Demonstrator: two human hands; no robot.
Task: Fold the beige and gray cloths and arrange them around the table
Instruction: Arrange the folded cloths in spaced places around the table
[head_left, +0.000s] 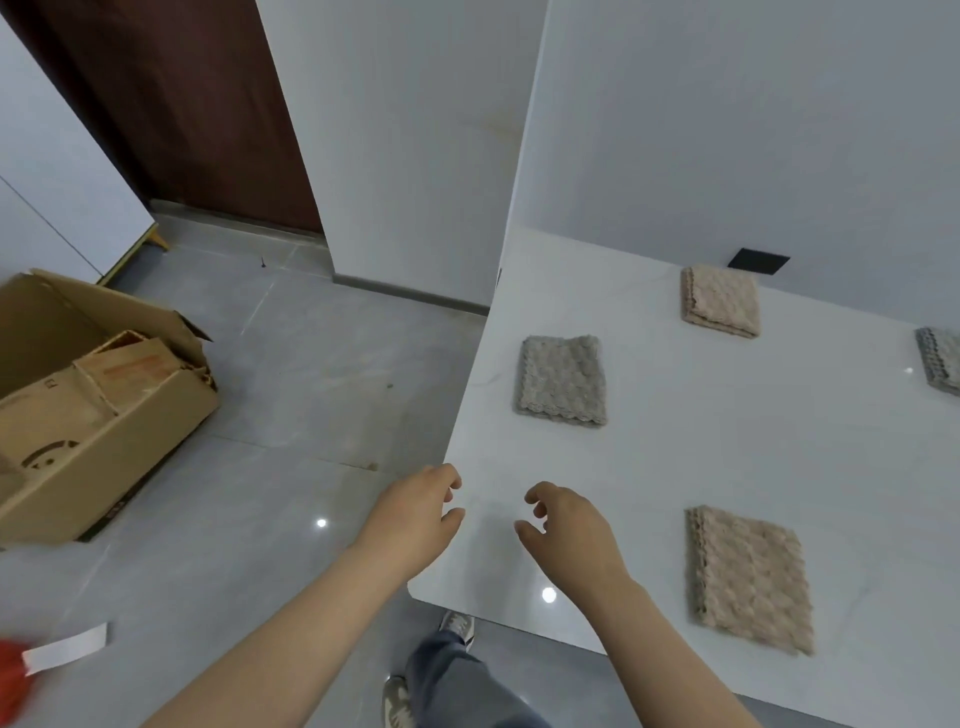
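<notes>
Four folded, nubbly cloths, well apart

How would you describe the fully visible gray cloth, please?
Find the white table. Near its left edge lies a folded gray cloth. Its neighbours are two beige cloths; the other gray cloth is cut off at the right.

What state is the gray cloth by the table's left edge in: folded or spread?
Folded: the gray cloth lies flat as a compact rectangle, with layered edges visible along its near side.
</notes>
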